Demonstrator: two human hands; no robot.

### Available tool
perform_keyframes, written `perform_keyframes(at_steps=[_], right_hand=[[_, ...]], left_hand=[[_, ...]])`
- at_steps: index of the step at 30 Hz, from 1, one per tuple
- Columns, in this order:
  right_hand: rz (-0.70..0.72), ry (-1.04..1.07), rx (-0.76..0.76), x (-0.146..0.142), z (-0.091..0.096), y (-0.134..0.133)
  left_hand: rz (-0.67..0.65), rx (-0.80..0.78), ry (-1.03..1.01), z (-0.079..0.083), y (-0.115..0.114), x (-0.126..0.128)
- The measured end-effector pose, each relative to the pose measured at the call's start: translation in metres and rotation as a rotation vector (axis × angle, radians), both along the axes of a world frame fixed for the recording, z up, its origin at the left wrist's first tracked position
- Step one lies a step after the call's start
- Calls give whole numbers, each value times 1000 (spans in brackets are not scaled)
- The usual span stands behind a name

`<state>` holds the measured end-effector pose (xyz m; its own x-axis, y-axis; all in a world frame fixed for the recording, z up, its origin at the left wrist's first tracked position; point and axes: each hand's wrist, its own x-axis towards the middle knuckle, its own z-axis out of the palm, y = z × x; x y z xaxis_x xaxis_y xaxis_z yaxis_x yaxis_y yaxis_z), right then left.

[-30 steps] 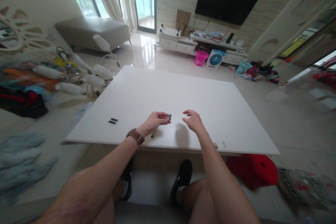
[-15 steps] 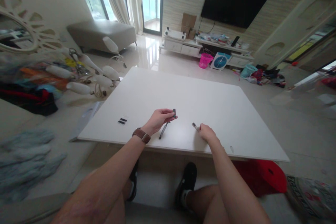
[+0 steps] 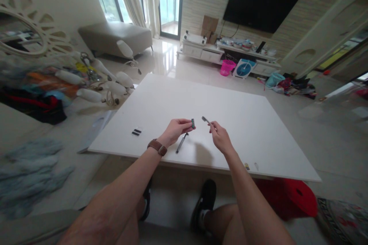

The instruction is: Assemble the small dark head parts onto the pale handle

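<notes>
My left hand [image 3: 176, 129] is closed in a pinch on a small green-and-black razor cartridge [image 3: 193, 123], held above the white table [image 3: 230, 107]. My right hand [image 3: 220, 137] grips a toothbrush [image 3: 206, 120], its bristle head pointing up and left, a short gap away from the cartridge. Beneath my left hand lies a razor handle [image 3: 181, 144] on the tabletop. Farther left, a clear pack with two dark strips [image 3: 137, 132] rests flat.
Near the front right edge lie a small yellowish piece [image 3: 247, 166] and a clear piece [image 3: 256, 166]. A red roll-shaped object [image 3: 299, 199] sits below that edge. A lamp with several white shades [image 3: 89, 95] stands at the table's left.
My right hand has lifted the toothbrush up and left, closer to the cartridge. The yellowish piece at the table's edge has come into view. My left hand has barely moved.
</notes>
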<state>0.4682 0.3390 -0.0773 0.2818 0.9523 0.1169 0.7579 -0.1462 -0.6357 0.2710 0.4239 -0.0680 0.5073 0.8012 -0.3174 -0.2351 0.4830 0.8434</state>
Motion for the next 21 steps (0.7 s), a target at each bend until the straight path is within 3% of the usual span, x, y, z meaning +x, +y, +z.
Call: perform_keyframes(at_steps=[4, 8, 16, 21], right_hand=[[63, 141, 135, -12, 12, -2], [83, 170, 194, -15, 10, -4], [181, 145, 186, -18, 7, -8], [117, 193, 235, -20, 11, -8]], left_hand=[[5, 57, 24, -5, -1, 2], [11, 92, 57, -10, 1, 2], [-3, 155, 78, -13, 0, 5], [19, 149, 80, -13, -1, 6]])
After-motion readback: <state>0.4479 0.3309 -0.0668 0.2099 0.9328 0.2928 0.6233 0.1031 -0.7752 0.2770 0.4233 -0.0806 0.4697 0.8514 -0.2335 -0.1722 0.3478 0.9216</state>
